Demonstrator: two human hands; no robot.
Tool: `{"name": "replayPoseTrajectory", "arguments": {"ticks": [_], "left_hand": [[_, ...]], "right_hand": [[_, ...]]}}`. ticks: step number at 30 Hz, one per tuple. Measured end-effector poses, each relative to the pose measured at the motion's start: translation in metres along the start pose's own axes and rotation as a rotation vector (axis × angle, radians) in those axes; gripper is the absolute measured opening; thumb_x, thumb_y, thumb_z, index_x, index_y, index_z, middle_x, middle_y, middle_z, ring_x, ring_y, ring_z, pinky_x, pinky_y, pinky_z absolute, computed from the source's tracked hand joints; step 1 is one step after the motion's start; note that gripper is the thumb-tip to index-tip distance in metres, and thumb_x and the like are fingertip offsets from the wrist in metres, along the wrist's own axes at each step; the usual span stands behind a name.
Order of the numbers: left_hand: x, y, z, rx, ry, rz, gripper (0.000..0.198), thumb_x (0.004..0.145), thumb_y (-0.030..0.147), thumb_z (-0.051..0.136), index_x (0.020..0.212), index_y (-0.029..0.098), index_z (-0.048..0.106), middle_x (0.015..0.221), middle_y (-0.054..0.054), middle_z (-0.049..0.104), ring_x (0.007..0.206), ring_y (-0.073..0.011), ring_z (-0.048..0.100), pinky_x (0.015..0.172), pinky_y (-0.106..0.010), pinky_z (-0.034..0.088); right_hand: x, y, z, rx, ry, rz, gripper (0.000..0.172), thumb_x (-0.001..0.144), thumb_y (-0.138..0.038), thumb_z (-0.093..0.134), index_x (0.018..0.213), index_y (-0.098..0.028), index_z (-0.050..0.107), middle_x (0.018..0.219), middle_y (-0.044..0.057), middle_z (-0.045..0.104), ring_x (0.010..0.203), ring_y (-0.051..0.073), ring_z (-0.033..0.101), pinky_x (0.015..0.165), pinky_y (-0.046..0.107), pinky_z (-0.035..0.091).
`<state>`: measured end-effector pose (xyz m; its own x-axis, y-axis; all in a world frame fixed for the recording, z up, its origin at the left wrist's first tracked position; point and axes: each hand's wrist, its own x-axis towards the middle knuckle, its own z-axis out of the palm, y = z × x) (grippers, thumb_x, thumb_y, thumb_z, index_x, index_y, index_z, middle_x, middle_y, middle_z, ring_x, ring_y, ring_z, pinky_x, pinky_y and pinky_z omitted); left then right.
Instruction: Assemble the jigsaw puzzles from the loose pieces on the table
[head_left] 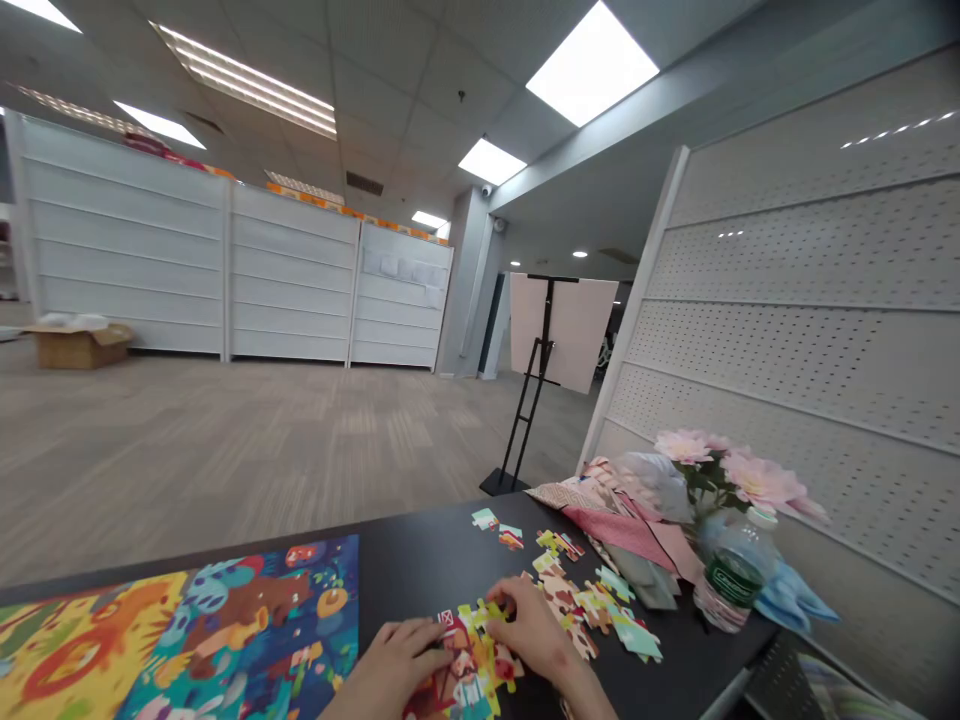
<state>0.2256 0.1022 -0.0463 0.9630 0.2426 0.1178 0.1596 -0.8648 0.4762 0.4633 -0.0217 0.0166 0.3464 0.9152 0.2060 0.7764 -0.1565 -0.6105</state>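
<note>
While the left hand (pixel 394 665) lies spread over a joined patch of jigsaw pieces (pixel 469 680) at the near edge of the black table (pixel 420 570), the right hand (pixel 517 625) presses curled on its far side — any pinch cannot be told — with many loose pieces (pixel 592 600) unjoined beyond.

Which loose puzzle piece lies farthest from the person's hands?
The pale teal jigsaw piece near the far edge of the black table: it lies beyond the teal-and-orange piece beside it and all the others.
</note>
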Motion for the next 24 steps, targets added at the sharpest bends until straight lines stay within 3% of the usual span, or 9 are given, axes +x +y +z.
{"name": "replayPoseTrajectory", "arguments": {"ticks": [9,17,24], "left_hand": [[-0.007,0.016,-0.015,-0.012,0.007,0.007,0.074,0.080,0.078,0.060,0.141,0.036,0.055,0.155,-0.006,0.049,0.137,-0.0438,0.045,0.109,-0.056,0.036],[-0.010,0.015,-0.017,0.078,0.046,0.064,0.069,0.084,0.074,0.061,0.142,0.037,0.052,0.154,-0.005,0.049,0.135,-0.0383,0.049,0.108,-0.048,0.040],[-0.003,0.011,-0.014,0.145,0.012,0.048,0.069,0.086,0.075,0.058,0.142,0.037,0.052,0.154,-0.005,0.050,0.135,-0.0379,0.050,0.108,-0.048,0.043]], "right_hand": [[0.000,0.008,0.007,0.050,0.047,0.087,0.032,0.065,-0.021,0.066,0.096,-0.020,0.074,0.088,0.003,0.067,0.084,0.022,0.064,0.080,0.033,0.049],[0.017,0.023,0.003,0.069,-0.040,0.110,0.036,0.061,-0.021,0.075,0.097,-0.019,0.075,0.084,0.001,0.069,0.074,0.017,0.062,0.068,0.025,0.047],[0.019,0.011,0.004,-0.026,-0.062,0.105,0.035,0.063,-0.020,0.071,0.098,-0.018,0.075,0.086,0.001,0.070,0.074,0.017,0.061,0.067,0.025,0.044]]}}
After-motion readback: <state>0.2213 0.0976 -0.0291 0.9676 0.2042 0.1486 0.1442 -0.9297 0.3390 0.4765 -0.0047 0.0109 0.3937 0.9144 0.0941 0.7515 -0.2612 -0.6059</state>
